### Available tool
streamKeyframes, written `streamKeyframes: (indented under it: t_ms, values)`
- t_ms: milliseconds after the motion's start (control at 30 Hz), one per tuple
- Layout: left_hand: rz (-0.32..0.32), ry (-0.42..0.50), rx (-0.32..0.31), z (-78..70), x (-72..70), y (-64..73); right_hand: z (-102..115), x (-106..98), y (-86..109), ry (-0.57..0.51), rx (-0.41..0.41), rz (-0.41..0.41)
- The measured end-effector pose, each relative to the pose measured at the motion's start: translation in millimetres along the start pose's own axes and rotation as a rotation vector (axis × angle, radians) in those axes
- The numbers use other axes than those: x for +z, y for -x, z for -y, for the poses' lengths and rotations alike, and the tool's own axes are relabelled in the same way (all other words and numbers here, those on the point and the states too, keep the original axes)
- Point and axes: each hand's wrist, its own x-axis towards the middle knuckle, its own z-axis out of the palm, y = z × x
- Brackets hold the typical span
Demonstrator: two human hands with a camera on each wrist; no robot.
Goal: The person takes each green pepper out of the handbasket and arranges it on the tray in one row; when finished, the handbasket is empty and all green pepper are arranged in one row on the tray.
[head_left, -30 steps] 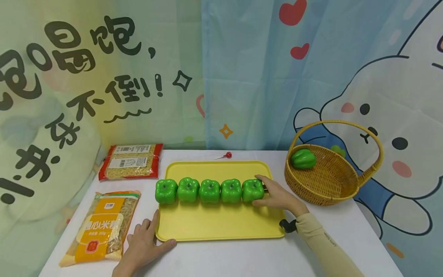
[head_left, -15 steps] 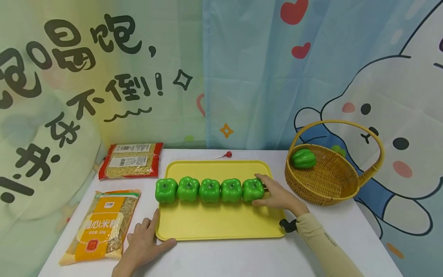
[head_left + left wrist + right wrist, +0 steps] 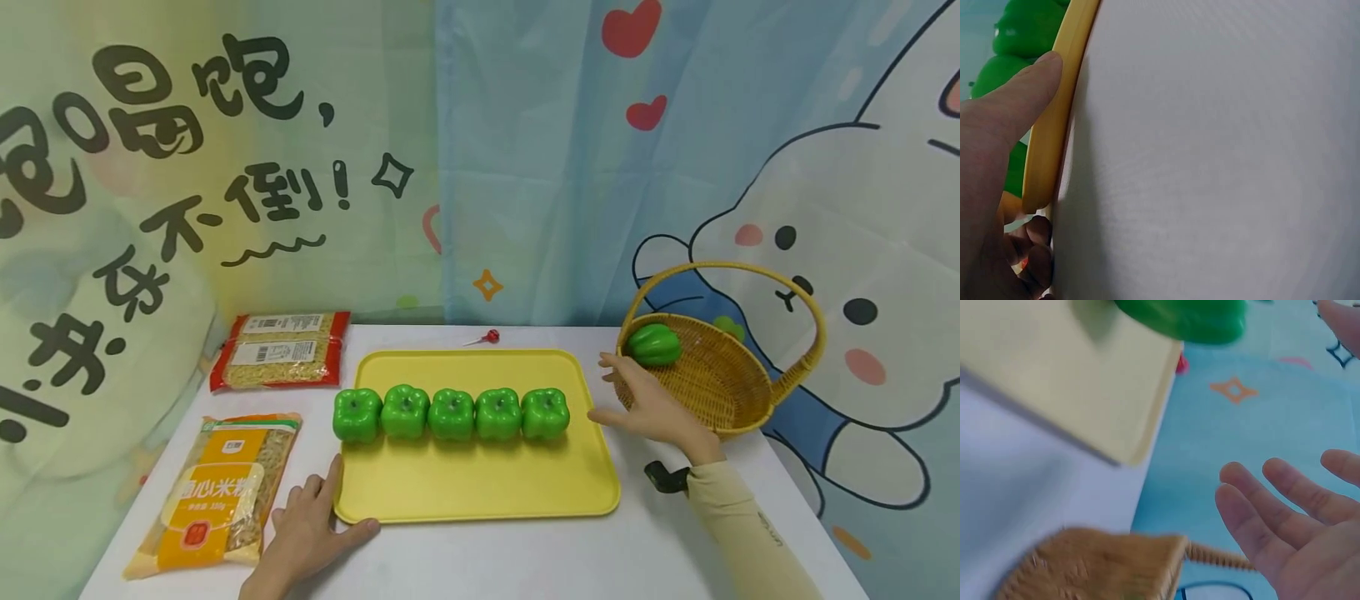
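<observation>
On the yellow tray [image 3: 480, 487], several green bell peppers [image 3: 452, 414] stand in a side-by-side row. My left hand [image 3: 303, 525] is at the tray's front left corner; its straight thumb [image 3: 1032, 84] touches the front rim and the forefinger lies along the left side. My right hand [image 3: 660, 408] hovers with spread fingers between the tray's right edge and the wicker basket [image 3: 720, 375], in front of the basket's near side. Nothing is in it. Another green bell pepper [image 3: 655, 344] lies inside the basket at the left. The right wrist view shows the open palm [image 3: 1310, 550] too.
Two bags lie left of the tray: a red-edged noodle pack [image 3: 281, 350] at the back and an orange bag [image 3: 213, 492] nearer. Behind the tray sits a small red-headed stick [image 3: 491, 336]. The basket's tall handle [image 3: 723, 265] arches upward. A printed curtain [image 3: 517, 167] hangs behind.
My right hand has left the rightmost bell pepper in the row and moved right, to beside the basket. That pepper stays on the tray. My left hand has not moved.
</observation>
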Motion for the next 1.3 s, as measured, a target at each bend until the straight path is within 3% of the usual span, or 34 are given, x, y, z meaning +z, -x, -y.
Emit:
streamKeyframes:
  t_ms: [167,333,700,1033,1300]
  values:
    - [-0.014,-0.009,0.012,0.4,-0.1,0.2,-8,-23,5.6,0.074,0.064,-0.044]
    - [-0.014,-0.008,0.013,0.1,0.6,0.8,-21,-42,7.5,0.068,0.101,-0.068]
    - [-0.013,-0.009,0.003,-0.1,0.4,0.6,-69,-69,-19.1,0.142,0.119,-0.099]
    - [-0.016,-0.015,0.004,1.7,3.0,0.1,-100,-86,-45.4,0.198,0.174,-0.028]
    - [-0.005,-0.017,-0.01,-0.1,2.6,-2.3,-122,-87,-61.1,0.188,0.219,0.005]
